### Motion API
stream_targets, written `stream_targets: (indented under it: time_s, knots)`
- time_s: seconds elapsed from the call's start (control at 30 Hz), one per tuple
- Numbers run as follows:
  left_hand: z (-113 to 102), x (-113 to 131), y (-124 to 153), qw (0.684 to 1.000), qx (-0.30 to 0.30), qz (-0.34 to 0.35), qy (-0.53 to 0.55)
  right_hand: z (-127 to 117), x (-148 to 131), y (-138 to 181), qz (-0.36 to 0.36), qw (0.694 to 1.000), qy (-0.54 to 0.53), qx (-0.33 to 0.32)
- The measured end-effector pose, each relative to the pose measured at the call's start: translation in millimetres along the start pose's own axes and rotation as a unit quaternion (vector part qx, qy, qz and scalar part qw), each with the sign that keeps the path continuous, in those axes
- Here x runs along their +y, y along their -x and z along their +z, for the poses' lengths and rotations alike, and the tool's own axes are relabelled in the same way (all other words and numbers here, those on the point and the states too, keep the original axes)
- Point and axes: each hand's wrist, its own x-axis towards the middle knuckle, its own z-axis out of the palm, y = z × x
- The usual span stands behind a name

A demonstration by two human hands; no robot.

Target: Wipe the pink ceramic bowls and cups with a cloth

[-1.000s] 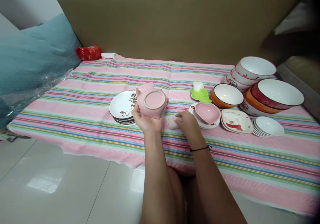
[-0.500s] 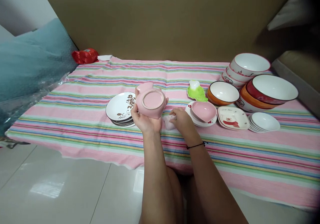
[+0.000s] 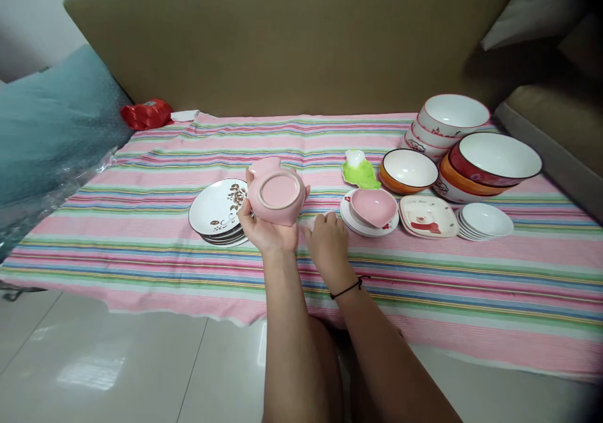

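Note:
My left hand [image 3: 268, 234] holds a pink ceramic dish [image 3: 279, 190] above the table, its fingers around the back and the thumb at the left edge. The dish's underside, with a round foot ring, faces me, and a small lobe sticks up at its top. Just to the right, low over the striped tablecloth [image 3: 292, 291], my right hand [image 3: 328, 241] is closed on a pale, crumpled cloth [image 3: 308, 224], mostly hidden under the fingers. Left of the dish stands a stack of white plates [image 3: 214, 209] with brown flowers, partly behind my left hand.
To the right sit a pink bowl [image 3: 374, 206] on white plates [image 3: 346, 215], square bear plates [image 3: 426, 217], small white bowls [image 3: 487, 220], a green leaf-shaped dish [image 3: 360, 173], an orange bowl [image 3: 409, 171] and stacked large bowls [image 3: 499, 159]. A red bundle [image 3: 147, 115] lies back left.
My right hand has turned over the cloth and now covers most of it. The pink dish stays in my left hand, much as before. The whole view has shifted slightly.

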Motion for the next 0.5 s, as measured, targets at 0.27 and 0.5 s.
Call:
stream_targets:
  time_s: [0.27, 0.5]
  knots:
    - [0.1, -3.4, -1.1, 1.000, -0.014, -0.008, 0.004, 29.1, 7.7, -8.1, -0.006, 0.999, -0.005, 0.053]
    - [0.2, -9.6, -3.0, 0.999, -0.027, -0.023, 0.013, 52.2, 16.5, -7.9, -0.050, 0.997, -0.039, 0.053]
